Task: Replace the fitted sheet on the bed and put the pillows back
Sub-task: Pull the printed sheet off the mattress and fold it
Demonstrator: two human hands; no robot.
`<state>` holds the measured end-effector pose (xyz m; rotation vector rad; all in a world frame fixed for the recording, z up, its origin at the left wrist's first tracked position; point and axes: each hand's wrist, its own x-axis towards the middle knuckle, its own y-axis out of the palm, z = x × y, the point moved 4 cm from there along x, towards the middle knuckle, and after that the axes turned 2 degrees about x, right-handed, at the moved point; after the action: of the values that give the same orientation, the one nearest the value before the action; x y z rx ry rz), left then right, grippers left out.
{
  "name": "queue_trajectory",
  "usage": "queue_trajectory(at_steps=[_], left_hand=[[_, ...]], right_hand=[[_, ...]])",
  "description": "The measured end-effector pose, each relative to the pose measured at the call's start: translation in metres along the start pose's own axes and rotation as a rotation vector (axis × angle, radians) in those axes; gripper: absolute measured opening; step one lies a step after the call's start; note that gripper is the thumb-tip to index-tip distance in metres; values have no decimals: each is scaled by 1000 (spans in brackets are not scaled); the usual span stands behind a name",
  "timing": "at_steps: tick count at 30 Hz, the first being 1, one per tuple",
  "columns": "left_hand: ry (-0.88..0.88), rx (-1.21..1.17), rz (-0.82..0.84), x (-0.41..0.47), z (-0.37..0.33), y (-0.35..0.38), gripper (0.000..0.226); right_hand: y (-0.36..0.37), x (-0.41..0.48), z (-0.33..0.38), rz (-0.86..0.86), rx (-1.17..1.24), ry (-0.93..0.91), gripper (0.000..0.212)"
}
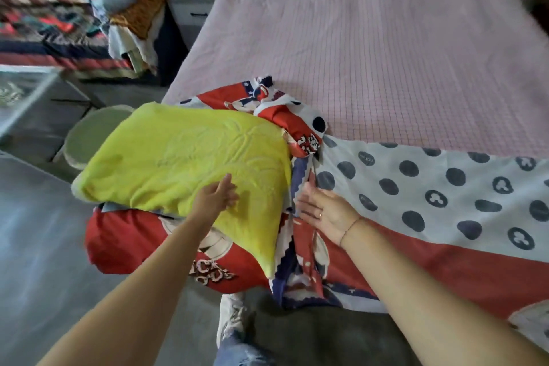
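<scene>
My left hand rests open on the pillow at the bed's near corner, my right hand open on the bunched sheet beside it, both probably soft, light, best gripped by an edge.

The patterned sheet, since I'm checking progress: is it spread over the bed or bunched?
Bunched: the patterned sheet covers only the near edge; the pink checked surface beyond lies uncovered.

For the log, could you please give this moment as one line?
left hand: open, on yellow pillow | right hand: open, on patterned sheet | pink bed: exposed
</scene>
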<state>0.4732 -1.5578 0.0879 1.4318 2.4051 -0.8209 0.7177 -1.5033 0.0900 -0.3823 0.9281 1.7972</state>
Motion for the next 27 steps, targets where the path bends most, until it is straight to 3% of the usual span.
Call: queue_trajectory(at_steps=[4, 7, 12, 18, 21, 27], left_hand=[[128, 199, -35, 66, -26, -69, 47], [308, 520, -57, 126, -53, -106, 54], [402, 969, 48, 215, -82, -128, 60], [371, 1109, 437, 276, -89, -98, 78], [420, 1138, 486, 285, -91, -78, 83], [325, 1151, 594, 315, -91, -59, 101]], right_hand=[[78, 10, -56, -40, 254, 225, 36], [142, 21, -104, -72, 337, 341, 63], [218, 61, -135, -186, 533, 350, 98], [250, 96, -131, -361, 785, 266, 82], [257, 103, -131, -402, 882, 248, 89], [257, 119, -128, -351, 942, 213, 59]])
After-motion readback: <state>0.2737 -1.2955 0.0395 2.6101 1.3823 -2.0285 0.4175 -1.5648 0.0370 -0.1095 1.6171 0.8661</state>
